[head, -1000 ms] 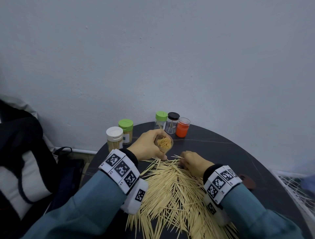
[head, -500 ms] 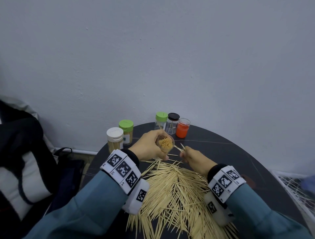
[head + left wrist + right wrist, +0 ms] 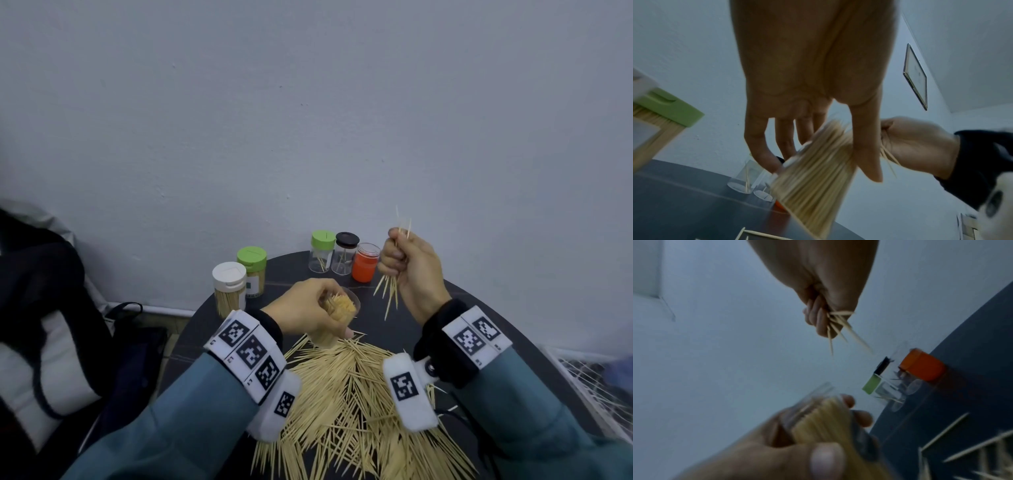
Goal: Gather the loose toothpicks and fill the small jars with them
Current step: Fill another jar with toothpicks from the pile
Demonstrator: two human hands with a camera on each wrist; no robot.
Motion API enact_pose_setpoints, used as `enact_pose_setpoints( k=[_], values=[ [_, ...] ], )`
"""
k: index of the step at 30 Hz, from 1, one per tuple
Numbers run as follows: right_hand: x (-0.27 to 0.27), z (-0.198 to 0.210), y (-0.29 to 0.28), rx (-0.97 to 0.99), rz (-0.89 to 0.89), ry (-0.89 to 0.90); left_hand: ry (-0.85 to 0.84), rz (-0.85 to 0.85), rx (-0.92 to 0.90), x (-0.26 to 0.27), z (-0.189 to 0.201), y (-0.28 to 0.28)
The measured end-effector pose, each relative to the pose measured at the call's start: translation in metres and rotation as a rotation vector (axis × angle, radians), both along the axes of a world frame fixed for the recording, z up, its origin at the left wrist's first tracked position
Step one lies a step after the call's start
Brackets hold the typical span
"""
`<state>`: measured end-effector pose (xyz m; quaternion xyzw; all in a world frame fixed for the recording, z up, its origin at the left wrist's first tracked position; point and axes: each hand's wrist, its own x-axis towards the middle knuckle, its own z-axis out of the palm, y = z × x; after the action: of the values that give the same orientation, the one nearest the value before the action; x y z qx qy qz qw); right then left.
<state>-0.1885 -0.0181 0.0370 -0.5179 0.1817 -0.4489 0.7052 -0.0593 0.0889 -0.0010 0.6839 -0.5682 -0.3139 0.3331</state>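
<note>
Gripping a clear round jar (image 3: 337,317) of wooden toothpicks, left hand (image 3: 301,308); right hand (image 3: 411,267) fisted round thin sticks (image 3: 390,291).

A heap of toothpicks (image 3: 346,394) is spread on the near part of the table (image 3: 455,308). Five jars are lined along the far edge: two at the left (image 3: 228,289), three behind the middle (image 3: 344,253). A jar (image 3: 337,313) is held above the heap's far end, left of the right hand (image 3: 411,263).

Black bag (image 3: 37,308), framed picture (image 3: 915,76)
</note>
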Motion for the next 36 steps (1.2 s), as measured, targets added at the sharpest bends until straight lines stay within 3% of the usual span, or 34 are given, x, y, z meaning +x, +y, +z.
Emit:
enact_pose_setpoints(
  k=[4, 9, 17, 36],
  values=[
    [0.013, 0.009, 0.011, 0.025, 0.050, -0.160, 0.007, -0.049, 0.024, -0.003, -0.002, 0.000],
    [0.024, 0.002, 0.024, 0.066, 0.148, -0.214, 0.051, -0.073, 0.014, -0.005, -0.002, -0.001],
    [0.026, -0.020, 0.028, -0.051, 0.120, -0.005, 0.136, -0.076, -0.027, -0.002, -0.001, -0.001],
    [0.015, -0.032, 0.041, -0.099, 0.078, 0.070, 0.214, -0.057, -0.013, -0.002, 0.001, -0.002]
  ],
)
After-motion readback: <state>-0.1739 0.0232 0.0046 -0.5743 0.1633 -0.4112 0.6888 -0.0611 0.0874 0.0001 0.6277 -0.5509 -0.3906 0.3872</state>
